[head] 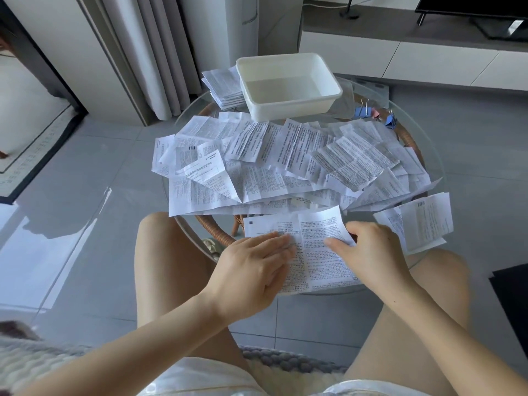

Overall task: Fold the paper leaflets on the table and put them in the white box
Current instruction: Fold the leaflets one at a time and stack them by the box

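At the surface's (428, 144) near edge, the left grip (251, 267) presses flat, fingers straight, on a leaflet (320, 252) whose right edge the right grip (371, 247) pinches. Beyond the loose pile (271, 167), the white box (285, 108) stands at the far side.

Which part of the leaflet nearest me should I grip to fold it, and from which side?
Grip its free right edge, from the right. The leaflet lies flat with a crease down its middle; the left hand presses the left half down, and the right hand pinches the right edge, so that half can likely swing over along the crease.
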### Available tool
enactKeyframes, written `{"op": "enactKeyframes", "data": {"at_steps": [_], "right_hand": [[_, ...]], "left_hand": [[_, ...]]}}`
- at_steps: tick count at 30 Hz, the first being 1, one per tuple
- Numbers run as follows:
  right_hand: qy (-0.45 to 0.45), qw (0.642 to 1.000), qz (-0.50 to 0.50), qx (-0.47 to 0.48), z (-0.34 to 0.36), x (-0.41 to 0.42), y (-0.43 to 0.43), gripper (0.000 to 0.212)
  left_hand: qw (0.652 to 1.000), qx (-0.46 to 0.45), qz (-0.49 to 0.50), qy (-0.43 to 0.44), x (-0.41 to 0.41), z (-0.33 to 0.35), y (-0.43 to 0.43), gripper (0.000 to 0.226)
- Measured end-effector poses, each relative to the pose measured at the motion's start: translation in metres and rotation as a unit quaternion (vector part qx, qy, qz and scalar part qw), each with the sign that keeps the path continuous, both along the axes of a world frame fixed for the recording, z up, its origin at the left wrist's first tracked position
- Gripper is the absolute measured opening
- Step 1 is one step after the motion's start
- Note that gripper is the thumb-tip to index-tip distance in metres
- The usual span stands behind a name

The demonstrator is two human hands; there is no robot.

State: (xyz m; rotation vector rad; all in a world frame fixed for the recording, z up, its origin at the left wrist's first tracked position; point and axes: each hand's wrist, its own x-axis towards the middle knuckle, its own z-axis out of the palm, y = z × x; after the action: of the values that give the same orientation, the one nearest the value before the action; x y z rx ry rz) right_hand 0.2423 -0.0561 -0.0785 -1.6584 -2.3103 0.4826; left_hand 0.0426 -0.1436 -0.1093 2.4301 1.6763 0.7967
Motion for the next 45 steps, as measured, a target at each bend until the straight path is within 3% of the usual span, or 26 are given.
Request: {"op": "enactKeyframes", "data": {"at_steps": [8, 15, 45], "right_hand": [[0.0, 1.0, 0.006, -0.01, 0.006, -0.002, 0.002, 0.064], [0.002, 0.999, 0.01, -0.032, 0.009, -0.004, 0.007, 0.064], [-0.024, 0.998, -0.028, -0.051, 0.005, -0.008, 0.013, 0.053]], "left_hand": [[0.999, 0.017, 0.003, 0.042, 0.006, -0.005, 0.007, 0.021], [0.996, -0.044, 0.02, 0.072, 0.009, -0.015, -0.001, 0.045], [0.993, -0.056, 0.059, 0.087, 0.014, -0.017, -0.005, 0.048]]}}
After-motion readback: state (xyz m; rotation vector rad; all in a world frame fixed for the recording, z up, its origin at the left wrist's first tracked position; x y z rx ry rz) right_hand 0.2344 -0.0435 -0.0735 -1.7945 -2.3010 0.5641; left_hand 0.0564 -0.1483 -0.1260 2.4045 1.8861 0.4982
